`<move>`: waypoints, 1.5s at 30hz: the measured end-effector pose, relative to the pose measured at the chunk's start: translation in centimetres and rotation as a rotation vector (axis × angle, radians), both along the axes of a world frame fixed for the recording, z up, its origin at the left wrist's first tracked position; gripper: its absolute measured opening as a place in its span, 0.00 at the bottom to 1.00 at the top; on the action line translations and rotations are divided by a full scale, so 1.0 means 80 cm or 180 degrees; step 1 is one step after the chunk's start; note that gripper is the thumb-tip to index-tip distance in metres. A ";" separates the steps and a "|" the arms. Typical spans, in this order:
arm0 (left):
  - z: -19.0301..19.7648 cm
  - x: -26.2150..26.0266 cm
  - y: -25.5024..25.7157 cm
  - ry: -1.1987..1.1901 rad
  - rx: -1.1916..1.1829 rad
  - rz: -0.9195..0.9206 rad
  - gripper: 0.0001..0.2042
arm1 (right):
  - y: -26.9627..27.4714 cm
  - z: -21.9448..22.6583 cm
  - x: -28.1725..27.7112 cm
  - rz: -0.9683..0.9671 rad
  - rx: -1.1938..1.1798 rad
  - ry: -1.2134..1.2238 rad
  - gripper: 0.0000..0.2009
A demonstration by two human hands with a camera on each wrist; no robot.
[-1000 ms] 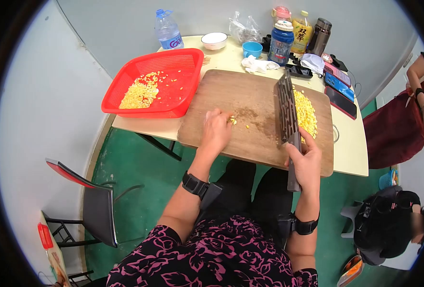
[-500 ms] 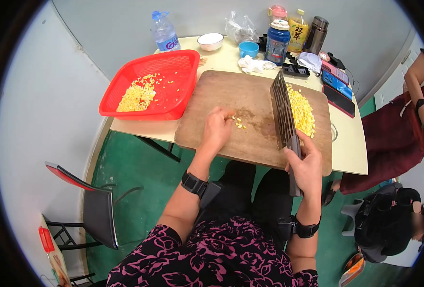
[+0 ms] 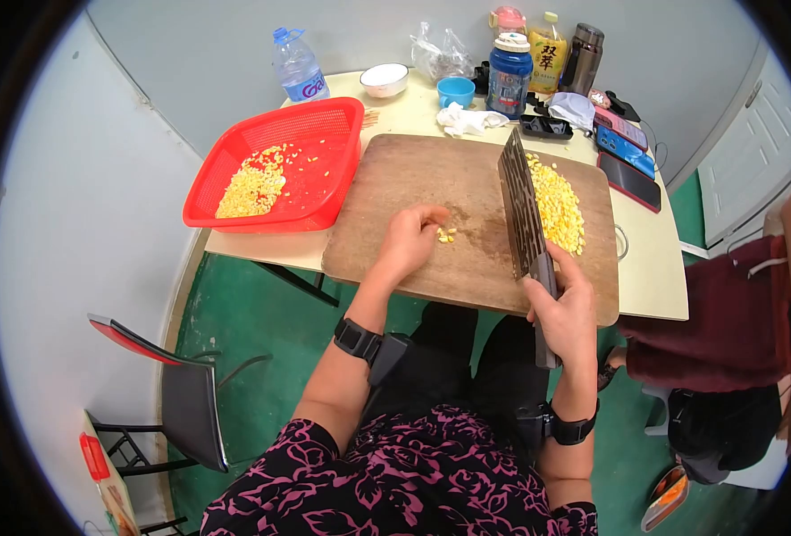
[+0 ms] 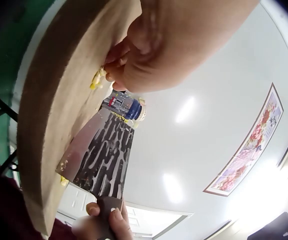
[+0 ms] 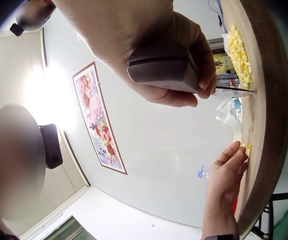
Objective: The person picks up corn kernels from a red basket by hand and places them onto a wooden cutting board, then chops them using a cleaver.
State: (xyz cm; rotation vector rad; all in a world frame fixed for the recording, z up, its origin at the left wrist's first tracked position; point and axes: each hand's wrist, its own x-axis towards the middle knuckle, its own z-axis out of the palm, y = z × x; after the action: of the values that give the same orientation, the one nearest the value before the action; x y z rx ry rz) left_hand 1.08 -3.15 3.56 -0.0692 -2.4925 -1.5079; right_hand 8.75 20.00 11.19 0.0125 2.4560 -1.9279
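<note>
My right hand (image 3: 567, 304) grips the dark handle of a broad cleaver (image 3: 522, 205), its pitted blade standing on edge on the wooden cutting board (image 3: 413, 170). Just right of the blade lies a heap of yellow corn kernels (image 3: 558, 210). Farther left, my left hand (image 3: 409, 239) is low over the board, fingers loosely bent. Its fingertips are right at a few loose kernels (image 3: 449, 235), which the left wrist view shows close beside the fingers (image 4: 115, 62). From the right wrist, the knife handle (image 5: 164, 67) fills the palm.
A red plastic basket (image 3: 346, 161) with more corn stands left of the board. Behind the board are a white bowl (image 3: 385, 80), a blue cup (image 3: 456, 91), a crumpled tissue (image 3: 471, 120) and several bottles. Phones (image 3: 629, 181) lie at the right edge. Another person (image 3: 712, 322) is at the right.
My left hand has shifted slightly right and away from me, and the loose kernels now sit closer together by its fingertips. The cleaver stays beside the heap. A person at right moved nearer.
</note>
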 end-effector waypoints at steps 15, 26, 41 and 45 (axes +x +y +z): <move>0.015 0.013 0.001 0.0129 -0.1250 0.0136 0.06 | -0.002 -0.002 0.000 -0.0007 0.0127 0.0083 0.24; 0.007 0.006 0.016 0.0528 -0.1292 0.0365 0.04 | 0.000 -0.011 0.000 -0.0029 0.0089 0.0114 0.24; 0.005 0.011 0.067 0.1382 -0.1238 -0.0419 0.03 | 0.000 -0.005 0.003 -0.0019 0.0071 -0.0040 0.25; 0.012 0.030 0.068 0.1224 -0.1056 -0.0431 0.03 | 0.000 -0.002 0.003 -0.0064 -0.0126 -0.0115 0.25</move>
State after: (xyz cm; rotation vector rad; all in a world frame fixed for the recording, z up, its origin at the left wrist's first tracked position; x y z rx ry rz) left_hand 3.47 2.26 4.49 -0.5384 -2.4221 -0.9897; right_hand 8.99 20.02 11.06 0.0711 2.4038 -1.9659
